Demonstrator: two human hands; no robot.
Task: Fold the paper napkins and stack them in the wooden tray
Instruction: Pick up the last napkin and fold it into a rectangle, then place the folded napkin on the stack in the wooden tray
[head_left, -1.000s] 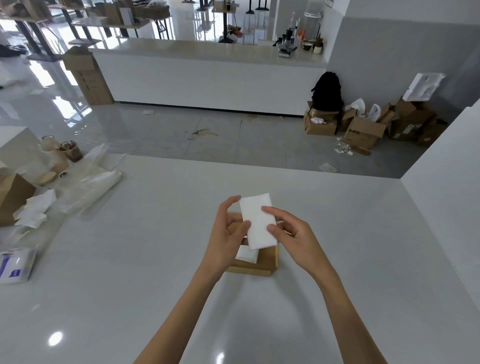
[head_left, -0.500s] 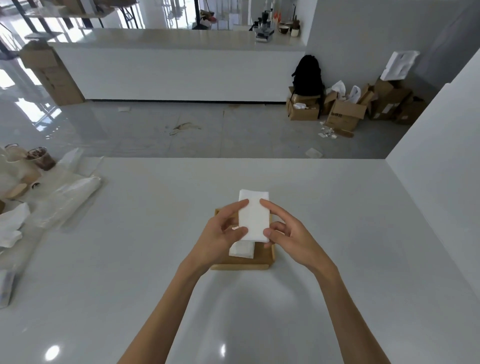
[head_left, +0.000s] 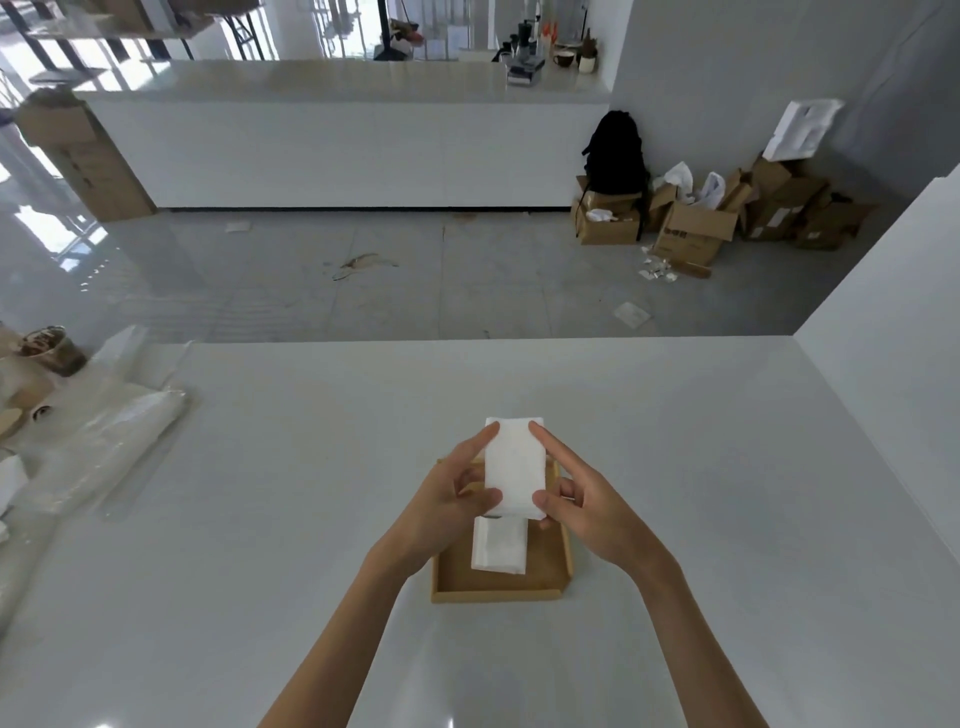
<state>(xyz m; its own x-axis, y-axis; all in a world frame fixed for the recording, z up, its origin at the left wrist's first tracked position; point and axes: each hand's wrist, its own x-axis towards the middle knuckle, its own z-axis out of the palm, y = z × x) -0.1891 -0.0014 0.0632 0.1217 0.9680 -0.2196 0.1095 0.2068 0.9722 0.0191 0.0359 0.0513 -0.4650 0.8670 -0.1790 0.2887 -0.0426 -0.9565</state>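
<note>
A folded white paper napkin (head_left: 514, 467) is held flat between both hands, just above the far half of the wooden tray (head_left: 498, 590). My left hand (head_left: 449, 504) pinches its left edge with thumb and forefinger. My right hand (head_left: 582, 501) grips the right edge the same way. Inside the tray lies another folded napkin (head_left: 500, 545), partly hidden under the held one. The tray sits on the white counter (head_left: 701, 493) in the centre.
Clear plastic bags (head_left: 111, 431) and paper cups (head_left: 49, 351) lie at the counter's left edge. A white wall (head_left: 893, 322) rises along the right side. Beyond the counter's far edge is the floor with cardboard boxes (head_left: 696, 228).
Both hands have straightened the napkin from a tilt to square with the tray and shifted their fingers further up along its long edges. The view has tilted down slightly.
</note>
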